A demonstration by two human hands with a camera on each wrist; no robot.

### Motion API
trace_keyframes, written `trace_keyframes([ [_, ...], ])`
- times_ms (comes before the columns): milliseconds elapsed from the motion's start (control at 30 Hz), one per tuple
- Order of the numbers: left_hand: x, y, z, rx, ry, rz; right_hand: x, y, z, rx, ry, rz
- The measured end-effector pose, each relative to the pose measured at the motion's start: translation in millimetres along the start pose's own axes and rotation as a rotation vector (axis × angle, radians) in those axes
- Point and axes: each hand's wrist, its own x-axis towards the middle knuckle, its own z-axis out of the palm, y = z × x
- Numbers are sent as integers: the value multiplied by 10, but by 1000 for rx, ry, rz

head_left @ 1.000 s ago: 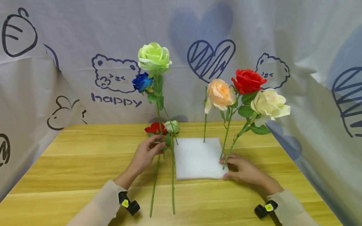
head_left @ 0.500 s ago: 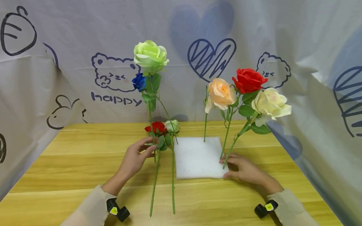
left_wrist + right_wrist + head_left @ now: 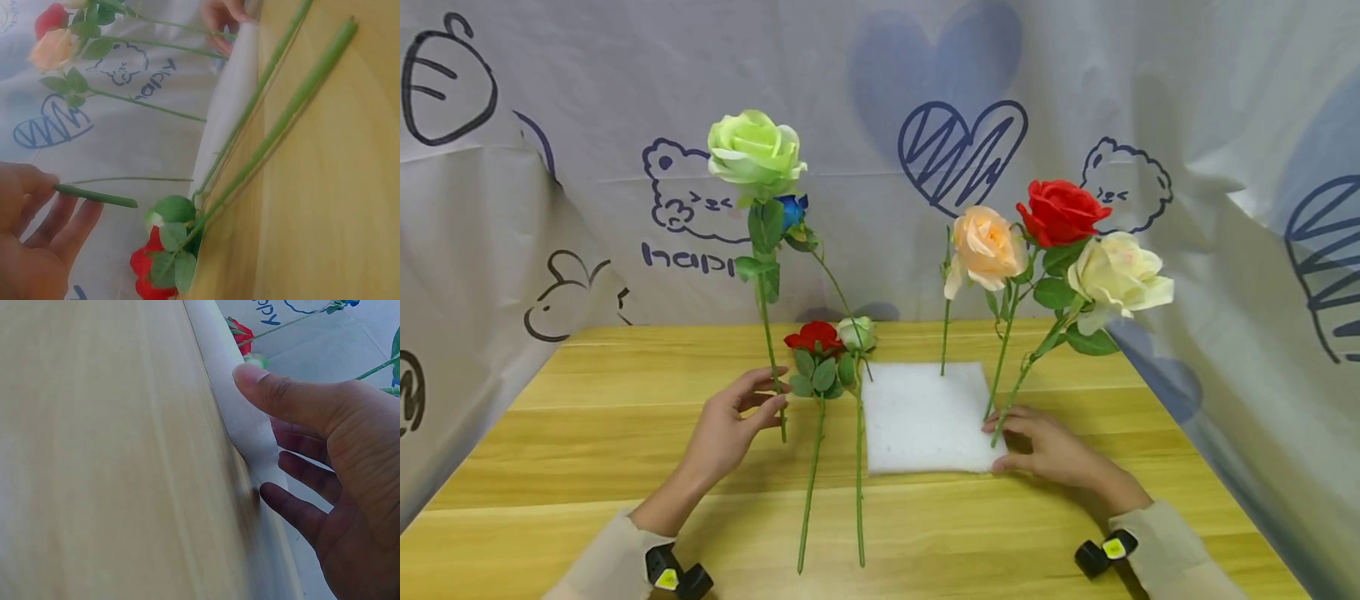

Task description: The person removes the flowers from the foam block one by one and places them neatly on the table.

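Note:
In the head view my left hand [image 3: 730,425] pinches the lower stem of a light green artificial rose [image 3: 756,157], held upright left of the foam. The left wrist view shows the cut end of its stem [image 3: 103,197] sticking out past the fingers. My right hand [image 3: 1048,450] holds the near right corner of a white foam block [image 3: 925,421], thumb at the front edge. Peach [image 3: 988,250], red [image 3: 1063,214] and cream [image 3: 1118,283] roses stand in the block's back and right side. A blue rose [image 3: 795,211], partly hidden by the green one, leans left from its back left corner.
Another red rose [image 3: 814,336] and a pale green-white rose [image 3: 857,333] lie on the wooden table [image 3: 587,450], left of the foam, stems toward me. Behind the table hangs a pale cloth [image 3: 850,83] with drawings.
My left hand has moved left and a little toward me, carrying the green rose away from the foam and past the blue bloom. The right hand and foam have stayed put.

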Motion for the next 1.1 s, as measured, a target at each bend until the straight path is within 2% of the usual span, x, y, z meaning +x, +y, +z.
trace_keyframes([
  [567, -246, -26, -221, 35, -23, -114, 5, 8, -5, 7, -13, 14],
  [833, -319, -49, -301, -20, -25, -180, 3, 15, -7, 5, -10, 8],
  [1100, -402, -69, -361, -55, -90, -263, 1, 22, -2, 8, -11, 11],
])
